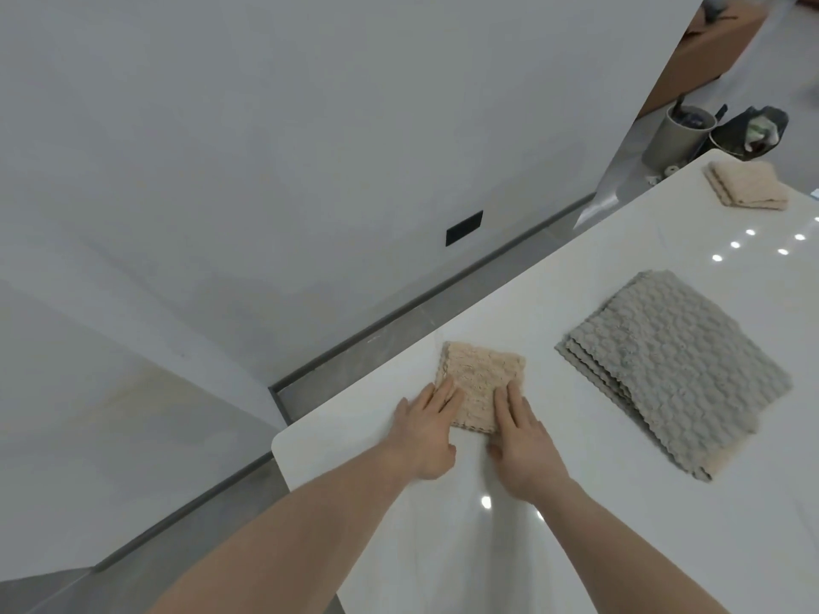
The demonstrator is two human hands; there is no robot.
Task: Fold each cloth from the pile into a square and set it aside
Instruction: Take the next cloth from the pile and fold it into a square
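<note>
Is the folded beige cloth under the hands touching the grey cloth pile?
No, bare white tabletop separates the folded beige cloth from the grey cloth pile.

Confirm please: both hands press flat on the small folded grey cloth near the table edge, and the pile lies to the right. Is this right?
Not quite. In the head view, the small folded textured cloth under the left hand and right hand is beige; the pile of flat cloths is grey.

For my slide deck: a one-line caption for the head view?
Both hands, left hand and right hand, press flat a folded beige cloth beside the grey cloth pile.
</note>
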